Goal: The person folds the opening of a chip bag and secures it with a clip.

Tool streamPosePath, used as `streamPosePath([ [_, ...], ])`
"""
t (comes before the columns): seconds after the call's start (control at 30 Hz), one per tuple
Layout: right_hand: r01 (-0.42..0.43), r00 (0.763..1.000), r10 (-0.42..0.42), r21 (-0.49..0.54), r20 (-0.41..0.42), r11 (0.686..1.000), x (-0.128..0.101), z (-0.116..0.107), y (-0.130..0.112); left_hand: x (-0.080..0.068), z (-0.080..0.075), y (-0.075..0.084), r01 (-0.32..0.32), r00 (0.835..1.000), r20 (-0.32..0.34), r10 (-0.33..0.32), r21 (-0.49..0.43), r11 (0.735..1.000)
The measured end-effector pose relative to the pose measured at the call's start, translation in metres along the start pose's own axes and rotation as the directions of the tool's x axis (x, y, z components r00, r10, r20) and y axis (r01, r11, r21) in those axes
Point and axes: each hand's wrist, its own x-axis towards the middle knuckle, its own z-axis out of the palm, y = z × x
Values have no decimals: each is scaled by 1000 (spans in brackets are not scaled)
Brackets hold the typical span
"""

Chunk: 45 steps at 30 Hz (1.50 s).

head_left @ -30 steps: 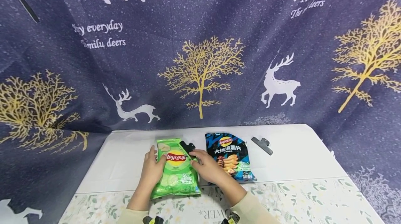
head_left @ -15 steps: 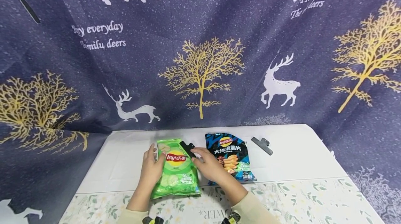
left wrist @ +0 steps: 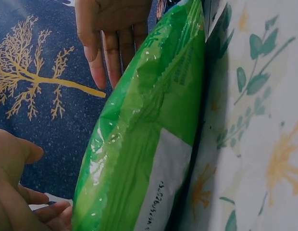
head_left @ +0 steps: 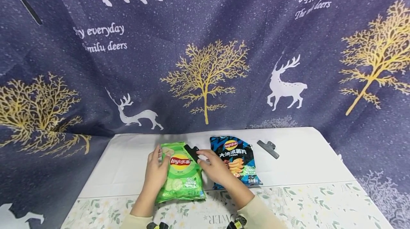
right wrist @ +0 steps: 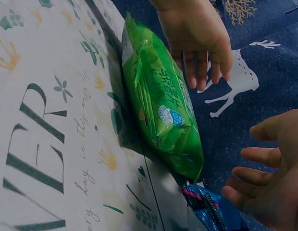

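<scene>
A green Lay's crisp bag (head_left: pixel 180 172) lies flat on the surface (head_left: pixel 304 161), its lower end over the floral-print strip at the near edge. The person's left hand (head_left: pixel 156 174) lies along the bag's 9 o'clock edge with fingers straight and slightly spread, gripping nothing. The right hand (head_left: pixel 215 169) sits at the bag's 3 o'clock side, fingers relaxed and apart, its fingertips (head_left: pixel 201 153) just beside a black clip (head_left: pixel 191 152) at the bag's upper right corner; whether they touch the clip cannot be told. In the right wrist view this hand (right wrist: pixel 274 178) hovers open beside the bag (right wrist: pixel 161 103). A dark blue Lay's crisp bag (head_left: pixel 235 159) lies just beside the green one at 3 o'clock, partly under the right hand. A second, grey clip (head_left: pixel 268 148) rests well apart at 2 o'clock. A navy curtain (head_left: pixel 205 51) with deer and golden trees hangs behind.
</scene>
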Motion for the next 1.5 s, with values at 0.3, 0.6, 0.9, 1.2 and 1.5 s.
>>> streamPosePath([
  [0.3,-5,1000,5,1,-11,1000,-1,-3,0,-5,1,8,-7,1000,18,7,0,1000],
  [0.6,-19,1000,19,27,-13,999,-3,-6,-1,-11,10,12,-40,999,26,41,-29,999],
  [0.9,3,999,-1,39,-44,999,-2,-14,-4,-16,20,13,-55,997,42,58,-59,997],
  [1.2,-16,999,16,13,-48,1000,-3,-24,-2,-21,28,23,-83,994,61,86,-54,995],
  [1.5,-5,998,4,-9,-69,1000,-9,-32,2,-26,39,30,-104,990,93,106,-26,994],
])
